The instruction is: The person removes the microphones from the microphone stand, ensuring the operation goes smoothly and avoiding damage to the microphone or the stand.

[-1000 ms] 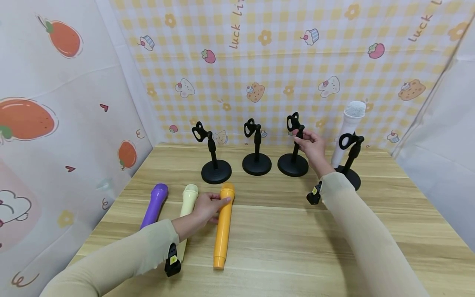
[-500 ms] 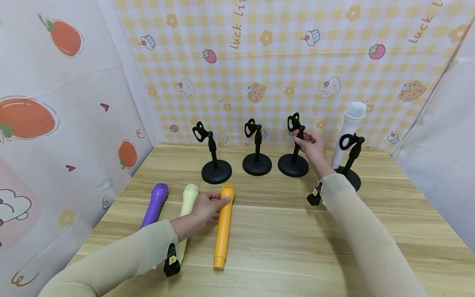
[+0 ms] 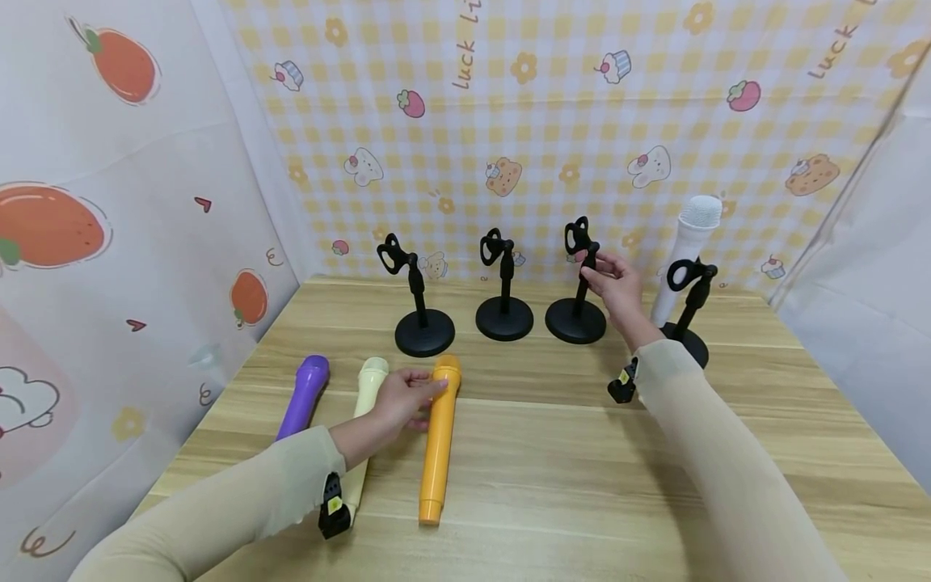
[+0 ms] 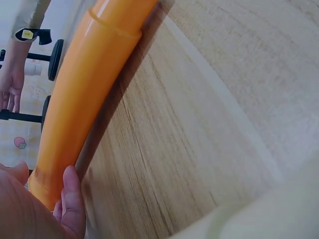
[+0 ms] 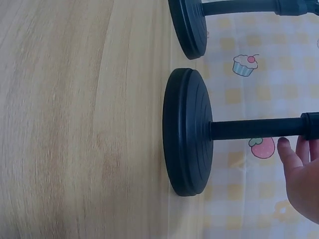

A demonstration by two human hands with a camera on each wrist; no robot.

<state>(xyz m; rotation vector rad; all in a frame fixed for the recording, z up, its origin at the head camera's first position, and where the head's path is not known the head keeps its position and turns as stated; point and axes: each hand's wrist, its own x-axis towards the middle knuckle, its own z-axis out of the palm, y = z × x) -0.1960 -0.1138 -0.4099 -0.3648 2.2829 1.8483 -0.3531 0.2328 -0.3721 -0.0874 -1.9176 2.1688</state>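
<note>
An orange microphone (image 3: 438, 453) lies on the table, and my left hand (image 3: 400, 402) grips its head end with the thumb over one side and fingers at the other. In the left wrist view the microphone's orange body (image 4: 92, 94) runs up and away from that hand. Farther back, my right hand (image 3: 617, 284) holds the pole of a black microphone stand (image 3: 575, 322) with thumb and fingertips. The stand's round base (image 5: 187, 132) and pole show in the right wrist view, with my fingers beside the upper pole. Its clip holds nothing.
Two more black stands (image 3: 425, 333) (image 3: 504, 319) stand to the left with bare clips. At right, a white microphone (image 3: 691, 234) leans upright behind another stand (image 3: 691, 311). A purple microphone (image 3: 304, 396) and a cream one (image 3: 371, 388), partly under my left arm, lie at left.
</note>
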